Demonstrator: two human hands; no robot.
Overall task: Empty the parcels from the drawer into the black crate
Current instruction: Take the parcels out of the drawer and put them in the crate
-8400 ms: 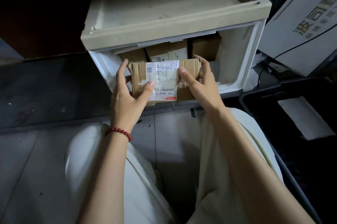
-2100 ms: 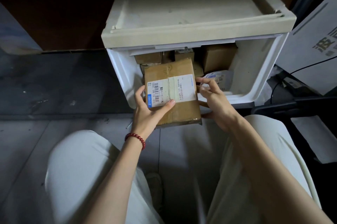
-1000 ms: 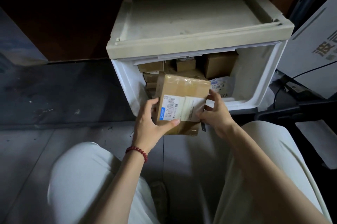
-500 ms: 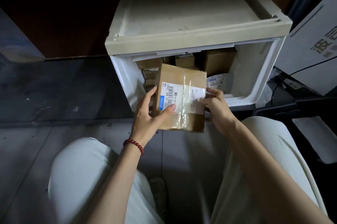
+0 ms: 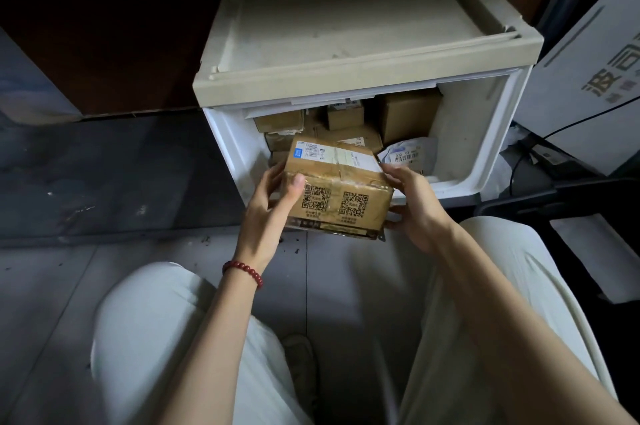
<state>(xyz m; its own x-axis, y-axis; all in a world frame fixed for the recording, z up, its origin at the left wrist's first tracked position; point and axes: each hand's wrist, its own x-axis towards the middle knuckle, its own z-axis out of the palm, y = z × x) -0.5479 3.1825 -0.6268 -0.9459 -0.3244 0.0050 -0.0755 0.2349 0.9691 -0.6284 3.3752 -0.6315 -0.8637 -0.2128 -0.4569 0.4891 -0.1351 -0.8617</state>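
In the head view, one brown cardboard parcel (image 5: pixel 337 197) is held by both hands in front of the open drawer (image 5: pixel 481 133), just over its front edge and above the floor (image 5: pixel 52 286). It is not in the black crate (image 5: pixel 568 190), which stands at the right, apart from the parcel.

The left hand (image 5: pixel 272 206) holds the left end of the parcel, with the thumb pressed on the near face. The right hand (image 5: pixel 415 208) holds the right end, with the fingers curled around the side.

On the near face of the parcel there are two square codes. On its top there is one white label with a small blue patch.

Inside the drawer I count at least five brown boxes (image 5: pixel 408 113) and one white bag (image 5: pixel 410 152) with a barcode; how many more lie under them I cannot tell. The drawer belongs to one beige cabinet (image 5: pixel 346 33).

One red bead bracelet (image 5: pixel 242 272) is on the left wrist. In the crate lies one white sheet (image 5: pixel 602 255). One white carton (image 5: pixel 588 71) with printed characters leans at the right, and one black cable (image 5: pixel 561 128) runs in front of it.
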